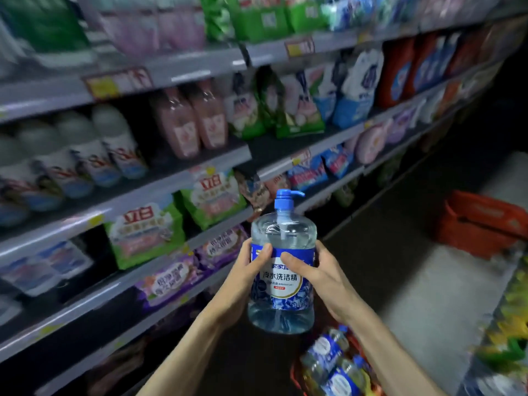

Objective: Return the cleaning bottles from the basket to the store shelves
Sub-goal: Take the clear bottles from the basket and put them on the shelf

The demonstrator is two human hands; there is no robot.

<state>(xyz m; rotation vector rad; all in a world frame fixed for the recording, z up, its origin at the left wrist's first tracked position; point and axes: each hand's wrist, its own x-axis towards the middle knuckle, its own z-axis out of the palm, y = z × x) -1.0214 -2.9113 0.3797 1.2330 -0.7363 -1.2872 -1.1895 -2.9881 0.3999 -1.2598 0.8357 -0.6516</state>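
A clear pump bottle (282, 261) with a blue pump head stands upright in mid-air before the store shelves (160, 192), gripped from both sides. The left hand (243, 278) curls round its left flank, thumb pressed on the blue label; the right hand (320, 277) wraps the right flank, thumb likewise across the label. Both forearms reach up from below. The label reads 冷水洗洁精. Below right, more blue-labelled bottles (331, 364) lie in a red basket (295, 372). Green bags (145, 230) on the shelf show 立白.
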